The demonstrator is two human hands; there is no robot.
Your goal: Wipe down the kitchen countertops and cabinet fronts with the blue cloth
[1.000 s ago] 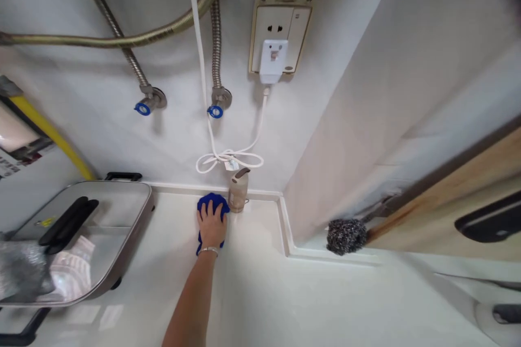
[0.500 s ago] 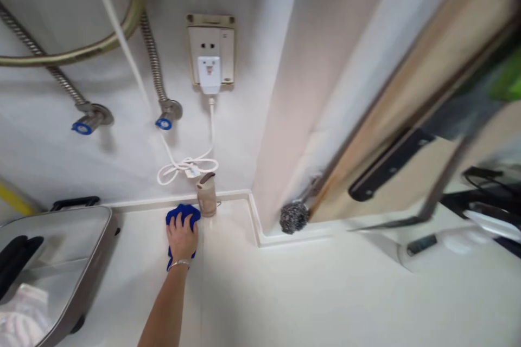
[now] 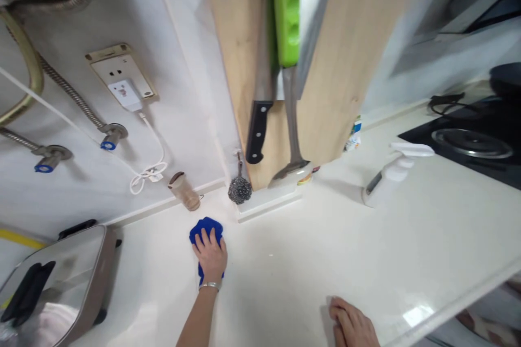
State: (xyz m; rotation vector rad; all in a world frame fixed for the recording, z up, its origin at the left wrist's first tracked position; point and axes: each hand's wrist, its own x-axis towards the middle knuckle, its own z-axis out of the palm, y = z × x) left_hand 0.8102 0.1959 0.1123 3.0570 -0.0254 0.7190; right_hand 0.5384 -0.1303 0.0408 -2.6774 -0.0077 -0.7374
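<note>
Pressed flat on the white counter, a blue cloth (image 3: 206,224) lies under my left hand (image 3: 212,256), whose fingers are spread over it. A bracelet circles that wrist. My right hand (image 3: 350,323) rests at the counter's lower edge of the view, fingers curled together, and what they hold, if anything, is hidden. Behind the cloth, a brownish translucent bottle (image 3: 184,191) stands against the wall. A steel scrubber (image 3: 240,190) hangs to the right of the bottle, by the wooden board (image 3: 317,135).
A lidded electric pan (image 3: 95,271) sits at the left. On the board hang a black-handled knife (image 3: 258,133) and a green-handled tool (image 3: 288,16). A white spray bottle (image 3: 385,180) and a black stove (image 3: 468,141) are on the right. A plug (image 3: 125,94) and valves line the wall.
The view has swung to the right. My left hand and the cloth have moved away from the bottle, toward the right and nearer. My right hand has come into view.
</note>
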